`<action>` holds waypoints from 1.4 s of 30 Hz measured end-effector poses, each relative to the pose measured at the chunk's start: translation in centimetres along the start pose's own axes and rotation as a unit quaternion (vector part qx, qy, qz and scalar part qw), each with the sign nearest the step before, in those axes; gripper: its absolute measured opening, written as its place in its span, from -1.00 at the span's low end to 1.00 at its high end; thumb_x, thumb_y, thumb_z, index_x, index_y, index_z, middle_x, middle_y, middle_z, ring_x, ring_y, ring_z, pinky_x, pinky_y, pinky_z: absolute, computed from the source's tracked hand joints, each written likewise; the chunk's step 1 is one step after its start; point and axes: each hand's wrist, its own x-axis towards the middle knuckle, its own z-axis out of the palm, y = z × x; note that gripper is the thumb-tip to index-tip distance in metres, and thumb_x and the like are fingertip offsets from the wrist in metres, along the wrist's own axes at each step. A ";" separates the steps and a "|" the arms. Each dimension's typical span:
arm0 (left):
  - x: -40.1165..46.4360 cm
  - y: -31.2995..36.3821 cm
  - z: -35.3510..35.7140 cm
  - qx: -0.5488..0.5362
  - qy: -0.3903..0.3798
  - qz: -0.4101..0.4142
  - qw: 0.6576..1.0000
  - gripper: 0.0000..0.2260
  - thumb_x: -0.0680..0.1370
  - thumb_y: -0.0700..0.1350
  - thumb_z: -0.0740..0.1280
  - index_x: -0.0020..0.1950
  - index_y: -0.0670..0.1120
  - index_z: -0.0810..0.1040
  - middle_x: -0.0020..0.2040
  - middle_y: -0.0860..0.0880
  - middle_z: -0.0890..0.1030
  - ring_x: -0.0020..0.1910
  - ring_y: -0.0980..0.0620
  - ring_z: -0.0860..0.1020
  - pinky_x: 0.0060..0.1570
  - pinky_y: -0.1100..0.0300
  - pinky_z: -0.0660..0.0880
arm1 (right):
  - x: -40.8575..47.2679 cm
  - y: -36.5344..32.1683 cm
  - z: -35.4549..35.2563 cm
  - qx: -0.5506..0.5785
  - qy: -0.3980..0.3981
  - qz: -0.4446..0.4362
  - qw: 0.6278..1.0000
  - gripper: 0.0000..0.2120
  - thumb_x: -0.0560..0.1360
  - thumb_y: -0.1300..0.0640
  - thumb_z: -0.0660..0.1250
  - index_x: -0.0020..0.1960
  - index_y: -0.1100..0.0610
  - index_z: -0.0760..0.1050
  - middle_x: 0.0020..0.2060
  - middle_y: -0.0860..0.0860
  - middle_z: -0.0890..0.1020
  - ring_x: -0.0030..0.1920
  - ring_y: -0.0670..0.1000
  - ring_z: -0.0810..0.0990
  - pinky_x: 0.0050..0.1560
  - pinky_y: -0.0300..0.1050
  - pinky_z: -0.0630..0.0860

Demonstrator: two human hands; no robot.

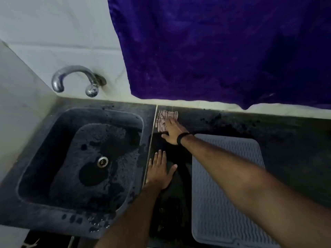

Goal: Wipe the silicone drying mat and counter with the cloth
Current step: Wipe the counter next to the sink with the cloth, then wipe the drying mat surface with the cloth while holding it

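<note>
Upper right of the frame filled by a purple curtain (223, 51) hanging over white wall tiles (53, 33), its hem ending just above the back edge of the dark counter (286, 133). At left centre, a dark sink (35, 158) sunk into the counter, blotched with wet patches, a metal drain (102, 161) near its middle and a chrome tap (75, 77) curving out from the wall above its far rim. Nothing between the hands and the work surface, though the right forearm crosses diagonally over the upper left corner of the grey silicone drying mat (227, 194) and hides that part. Mat lying flat on the counter at lower right, ribbed with wavy lines, long axis running from the near edge toward the wall, its near end cut off by the bottom of the frame. Checked cloth (163, 119) bunched at centre frame, close to the wall and just right of the pale seam beside the sink, well beyond the mat's far left corner; exact shape hard to make out, half covered. Right hand (172, 131) flat on the cloth, fingers straight and pressing down, a black band (181, 137) on the wrist. Left hand (159, 170) below it, spread open, palm down on the wet counter strip between sink and mat, holding nothing. Dim lighting; counter detail murky.
</note>
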 end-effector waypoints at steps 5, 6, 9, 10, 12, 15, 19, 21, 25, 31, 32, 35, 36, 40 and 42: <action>0.0 -1.1 2.9 0.033 0.074 0.014 0.997 -0.25 0.64 0.36 -0.17 0.66 -0.06 -0.28 0.65 -0.02 -0.31 0.62 0.02 -0.33 0.57 0.03 -0.34 | 4.1 0.0 2.1 0.016 0.006 0.063 0.998 -0.16 0.51 0.00 0.33 0.56 0.14 -0.14 0.56 0.06 -0.10 0.54 0.09 -0.11 0.47 0.23 0.02; -0.1 -1.2 3.2 0.039 0.087 0.015 0.995 -0.25 0.64 0.36 -0.18 0.66 -0.06 -0.28 0.65 -0.01 -0.31 0.62 0.02 -0.33 0.57 0.03 -0.34 | 4.6 0.2 2.9 0.016 0.016 0.068 0.997 -0.18 0.52 0.01 0.32 0.56 0.12 -0.13 0.56 0.04 -0.09 0.54 0.08 -0.11 0.47 0.23 0.01; 0.2 -1.5 3.8 0.052 0.108 0.020 0.993 -0.26 0.64 0.37 -0.20 0.66 -0.06 -0.26 0.65 -0.01 -0.29 0.62 0.03 -0.31 0.56 0.04 -0.34 | 5.2 0.8 4.1 -0.009 0.099 0.062 0.993 -0.33 0.51 0.19 0.28 0.53 0.08 0.07 0.54 0.02 0.10 0.52 0.04 0.04 0.46 0.20 0.10; 0.3 -1.5 4.0 0.051 0.108 0.021 0.993 -0.27 0.64 0.37 -0.20 0.66 -0.06 -0.25 0.65 -0.01 -0.28 0.62 0.03 -0.31 0.56 0.04 -0.34 | 5.3 1.1 4.1 -0.015 0.118 0.052 0.992 -0.35 0.47 0.27 0.27 0.50 0.07 0.15 0.51 0.03 0.18 0.50 0.06 0.12 0.42 0.17 0.18; 0.2 -1.5 4.1 0.048 0.110 0.023 0.993 -0.27 0.64 0.36 -0.20 0.66 -0.05 -0.24 0.66 -0.01 -0.26 0.62 0.04 -0.30 0.57 0.02 -0.32 | 5.4 1.6 3.5 0.004 0.137 0.037 0.990 -0.37 0.44 0.34 0.24 0.46 0.04 0.23 0.43 0.06 0.34 0.40 0.11 0.30 0.29 0.12 0.35; 0.3 -1.5 4.3 0.050 0.110 0.018 0.993 -0.28 0.65 0.35 -0.19 0.66 -0.06 -0.21 0.67 -0.03 -0.21 0.63 0.03 -0.27 0.59 0.00 -0.28 | 4.3 2.8 1.6 0.137 0.141 0.065 0.978 -0.53 0.53 0.26 0.20 0.41 0.01 0.30 0.29 0.11 0.48 0.26 0.14 0.45 0.15 0.05 0.44; 0.2 -1.2 4.3 0.049 0.124 0.015 0.991 -0.25 0.64 0.35 -0.20 0.68 -0.11 -0.09 0.68 -0.06 -0.13 0.66 -0.01 -0.16 0.61 -0.06 -0.17 | -0.7 5.4 -0.8 0.434 0.193 0.145 0.868 -0.65 0.56 0.26 0.24 0.34 0.13 0.40 0.21 0.08 0.56 0.21 0.05 0.52 0.18 -0.17 0.41; 0.2 -1.5 4.1 0.052 0.146 0.044 0.987 -0.26 0.65 0.34 -0.18 0.68 -0.13 -0.04 0.68 -0.06 -0.09 0.66 -0.01 -0.07 0.61 -0.07 -0.11 | -3.0 6.7 -1.6 0.616 0.215 0.169 0.739 -0.68 0.56 0.28 0.25 0.32 0.19 0.44 0.20 0.11 0.58 0.21 0.09 0.55 0.22 -0.07 0.47; 1.5 1.4 3.5 0.017 0.159 0.135 0.978 -0.32 0.68 0.28 -0.08 0.68 -0.10 0.00 0.69 -0.06 -0.02 0.65 0.01 0.00 0.61 -0.01 -0.05 | -8.5 11.2 -2.8 0.837 0.169 0.123 0.506 -0.68 0.56 0.28 0.13 0.25 0.25 0.50 0.15 0.16 0.62 0.17 0.12 0.60 0.21 0.02 0.52; 3.5 4.5 4.7 0.064 0.073 0.129 0.987 -0.35 0.65 0.29 -0.24 0.66 -0.03 -0.19 0.68 -0.05 -0.17 0.63 0.02 -0.26 0.59 -0.03 -0.30 | -8.6 13.2 -1.7 0.334 0.249 0.267 0.869 -0.70 0.43 0.05 0.45 0.14 0.08 0.61 0.04 0.03 0.66 0.05 0.03 0.62 0.05 -0.14 0.55; 3.5 4.4 4.9 0.071 0.078 0.127 0.986 -0.36 0.66 0.29 -0.23 0.66 -0.01 -0.19 0.68 -0.04 -0.18 0.63 0.02 -0.28 0.59 -0.05 -0.30 | -8.1 12.8 -1.4 0.198 0.246 0.223 0.922 -0.72 0.45 0.03 0.41 0.16 0.03 0.59 0.05 0.02 0.64 0.05 0.03 0.60 0.01 -0.13 0.55; 3.7 4.5 5.1 0.077 0.085 0.123 0.986 -0.37 0.68 0.28 -0.19 0.68 0.00 -0.13 0.67 -0.02 -0.19 0.62 0.04 -0.29 0.60 -0.07 -0.26 | -7.4 10.7 0.0 -0.012 0.190 0.097 0.977 -0.67 0.47 0.14 0.33 0.22 -0.04 0.52 0.18 0.00 0.57 0.21 0.12 0.47 0.08 -0.02 0.52; 3.7 4.6 5.2 0.084 0.086 0.121 0.985 -0.37 0.67 0.27 -0.19 0.69 0.01 -0.12 0.67 -0.02 -0.19 0.63 0.04 -0.30 0.60 -0.07 -0.26 | -7.6 10.1 0.8 -0.040 0.165 0.088 0.982 -0.64 0.47 0.17 0.32 0.26 -0.04 0.50 0.25 -0.01 0.54 0.27 0.12 0.43 0.14 -0.01 0.49; 3.5 4.7 5.0 0.089 0.087 0.112 0.986 -0.39 0.70 0.24 -0.10 0.69 0.01 -0.09 0.68 -0.03 -0.19 0.64 0.03 -0.26 0.60 -0.07 -0.22 | -10.5 8.9 3.7 -0.016 0.149 0.113 0.982 -0.39 0.43 0.32 0.32 0.44 0.02 0.33 0.38 -0.04 0.43 0.41 0.01 0.31 0.37 -0.06 0.33; 3.5 4.8 5.0 0.095 0.092 0.114 0.985 -0.39 0.70 0.22 -0.05 0.69 0.00 -0.08 0.68 -0.03 -0.17 0.64 0.02 -0.24 0.61 -0.08 -0.20 | -12.4 9.2 4.2 -0.007 0.135 0.102 0.986 -0.45 0.48 0.26 0.27 0.45 0.01 0.32 0.39 -0.05 0.42 0.41 0.01 0.30 0.39 -0.04 0.30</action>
